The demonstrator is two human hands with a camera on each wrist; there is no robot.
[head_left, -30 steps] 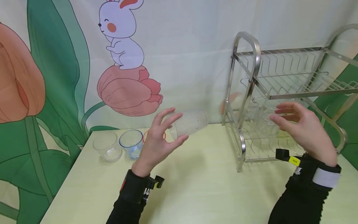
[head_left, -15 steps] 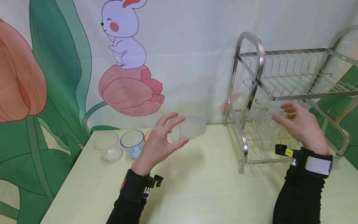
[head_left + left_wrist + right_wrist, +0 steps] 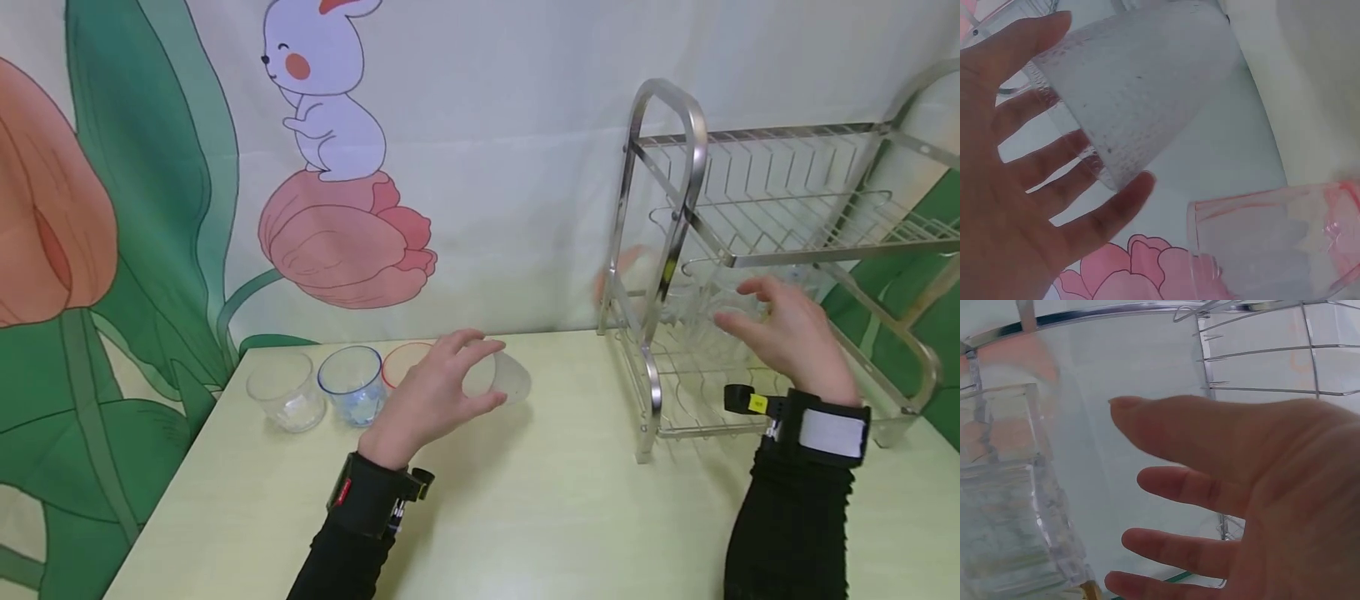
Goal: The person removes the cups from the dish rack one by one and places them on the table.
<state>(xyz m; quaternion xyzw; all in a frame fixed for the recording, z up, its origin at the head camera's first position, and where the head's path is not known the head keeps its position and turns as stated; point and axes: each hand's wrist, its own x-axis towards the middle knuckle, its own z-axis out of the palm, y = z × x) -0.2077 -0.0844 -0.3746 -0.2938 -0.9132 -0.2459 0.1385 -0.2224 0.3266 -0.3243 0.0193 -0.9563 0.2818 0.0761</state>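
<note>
My left hand (image 3: 431, 387) grips a clear, textured glass (image 3: 513, 379) near its rim, thumb on one side and fingers on the other. The left wrist view shows this glass (image 3: 1135, 81) tilted, its mouth towards the palm. Just left of the hand, a red-rimmed glass (image 3: 401, 357) stands on the table, partly covered by the hand. My right hand (image 3: 795, 337) is at the lower tier of the metal dish rack, holding nothing, fingers apart and slightly bent. Clear glasses (image 3: 716, 329) sit on that tier beside its fingertips; in the right wrist view a ribbed glass (image 3: 1007, 519) lies left of the thumb.
A blue-rimmed glass (image 3: 351, 385) and a clear glass (image 3: 288, 392) stand in line on the left of the pale table (image 3: 570, 508). The two-tier dish rack (image 3: 675, 208) is on the right. A printed cloth (image 3: 510, 167) hangs behind the table.
My left hand has lowered the glass towards the table beside the red-rimmed one. The right hand has shifted slightly left by the rack and still holds nothing.
</note>
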